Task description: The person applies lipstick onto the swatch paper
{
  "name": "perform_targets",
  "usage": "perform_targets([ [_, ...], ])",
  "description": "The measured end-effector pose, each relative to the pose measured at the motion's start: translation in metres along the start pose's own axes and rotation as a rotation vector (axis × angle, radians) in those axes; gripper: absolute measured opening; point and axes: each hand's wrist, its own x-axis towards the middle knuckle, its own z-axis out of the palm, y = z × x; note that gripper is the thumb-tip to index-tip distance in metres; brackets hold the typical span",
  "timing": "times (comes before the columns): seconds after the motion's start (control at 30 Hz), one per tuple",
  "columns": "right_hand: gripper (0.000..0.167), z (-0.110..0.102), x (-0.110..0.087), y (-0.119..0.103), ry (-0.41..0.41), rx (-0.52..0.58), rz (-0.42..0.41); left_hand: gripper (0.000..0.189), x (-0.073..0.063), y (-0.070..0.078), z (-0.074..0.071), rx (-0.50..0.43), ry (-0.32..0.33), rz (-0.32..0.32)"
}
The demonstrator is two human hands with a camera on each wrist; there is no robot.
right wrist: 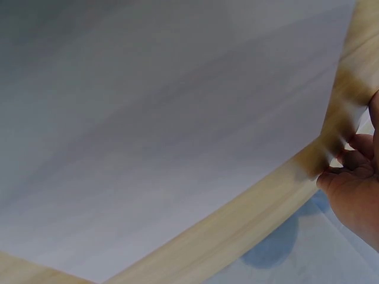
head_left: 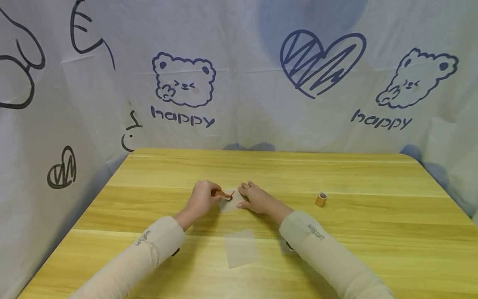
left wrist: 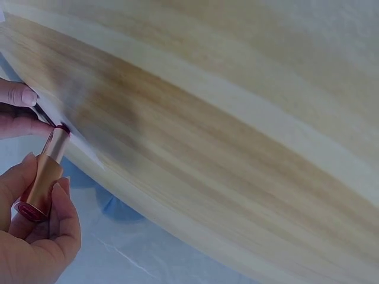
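My left hand (head_left: 201, 198) grips a lipstick (left wrist: 44, 183) in a shiny gold tube, pinched between thumb and fingers in the left wrist view. Its tip meets a small pale square of paper (head_left: 226, 207) on the table, by a red mark (head_left: 231, 197). On the paper's right side rests my right hand (head_left: 257, 198), fingers spread and holding the sheet down. The right wrist view shows only part of that hand at its right edge, so its fingertips' contact is hidden there.
A second thin, translucent square sheet (head_left: 242, 248) lies nearer, between the forearms. To the right stands a short gold cap (head_left: 321, 199) with its open end up. The wooden table (head_left: 373, 232) ends at a white cloth (head_left: 246, 95) with drawings.
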Motion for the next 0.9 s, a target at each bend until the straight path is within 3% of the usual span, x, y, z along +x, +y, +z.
perform_targets([
  [0.9, 0.062, -0.0006, -0.0006, 0.0006, 0.004, 0.009, -0.002, 0.015, -0.0048, -0.0036, 0.0001, -0.007, 0.018, 0.024],
])
